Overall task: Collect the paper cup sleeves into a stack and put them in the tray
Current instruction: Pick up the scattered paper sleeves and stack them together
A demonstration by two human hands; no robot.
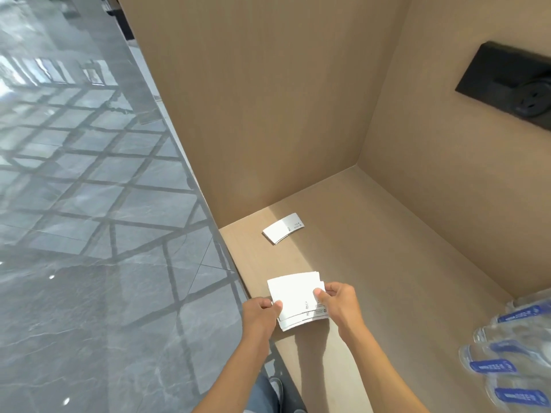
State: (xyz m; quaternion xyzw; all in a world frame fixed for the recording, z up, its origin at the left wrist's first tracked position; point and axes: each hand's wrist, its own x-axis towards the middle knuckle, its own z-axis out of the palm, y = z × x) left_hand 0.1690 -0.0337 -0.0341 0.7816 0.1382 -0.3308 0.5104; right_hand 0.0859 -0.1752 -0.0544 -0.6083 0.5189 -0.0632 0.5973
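Both hands hold a stack of white paper cup sleeves [293, 298] just above the wooden counter [372, 278], near its front left edge. My left hand [262, 315] pinches the stack's left end, and my right hand [337, 302] pinches its right end, thumb on top. The sleeves in the stack are slightly fanned, not flush. A second small pile of flat white sleeves [283, 228] lies on the counter farther back, near the rear wall, apart from both hands. No tray is in view.
Wooden walls close the counter at the back and right; a black wall socket [512, 87] sits on the right wall. Several plastic water bottles with blue labels [507, 353] lie at the right front. Glossy grey tiled floor [89, 234] lies to the left, below the counter edge.
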